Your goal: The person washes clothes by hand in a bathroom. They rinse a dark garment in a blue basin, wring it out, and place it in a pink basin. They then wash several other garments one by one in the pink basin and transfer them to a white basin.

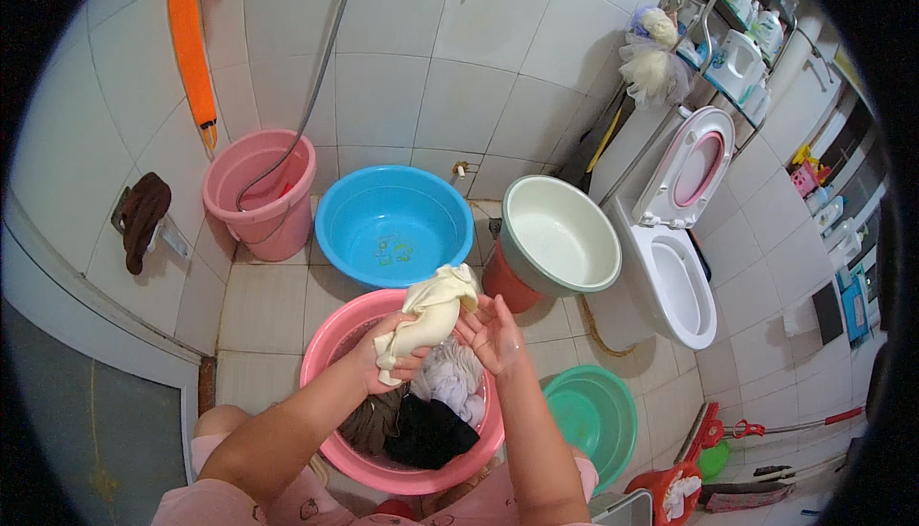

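Observation:
A wet-looking cream cloth is bunched in my left hand, above a pink plastic basin. Close by its right end is my right hand, palm up with the fingers spread; whether the fingertips touch the cloth is hard to tell. Inside the basin lie a black cloth, a brown cloth and whitish cloths. My left hand and the cream cloth hide part of the basin.
Beyond the pink basin stands a blue basin. A pink bucket with a hose is at the left. To the right are a white-lined basin on a red bucket, a green basin and a toilet.

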Available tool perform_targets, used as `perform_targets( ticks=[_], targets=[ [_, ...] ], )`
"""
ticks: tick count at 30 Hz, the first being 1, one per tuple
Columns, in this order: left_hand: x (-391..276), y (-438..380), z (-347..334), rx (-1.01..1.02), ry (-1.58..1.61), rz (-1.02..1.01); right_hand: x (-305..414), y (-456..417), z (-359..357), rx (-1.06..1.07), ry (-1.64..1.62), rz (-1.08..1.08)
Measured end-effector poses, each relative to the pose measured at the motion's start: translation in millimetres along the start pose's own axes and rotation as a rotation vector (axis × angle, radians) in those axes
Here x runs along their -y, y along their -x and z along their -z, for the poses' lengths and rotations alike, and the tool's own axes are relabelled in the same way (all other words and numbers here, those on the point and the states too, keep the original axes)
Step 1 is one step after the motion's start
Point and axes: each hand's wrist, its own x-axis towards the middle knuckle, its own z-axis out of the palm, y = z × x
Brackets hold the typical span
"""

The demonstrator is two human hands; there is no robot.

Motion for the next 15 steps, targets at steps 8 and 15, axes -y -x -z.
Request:
perform_targets(
  ticks=[8,15],
  targets=[
    [15,19,-26,0.313,0.272,0.097,-29,-1,4,0.187,-0.103,-0.111],
    [23,15,-5,0.243,0.293,0.113,-12,4,-45,0.398,-0.256,0.015]
  ],
)
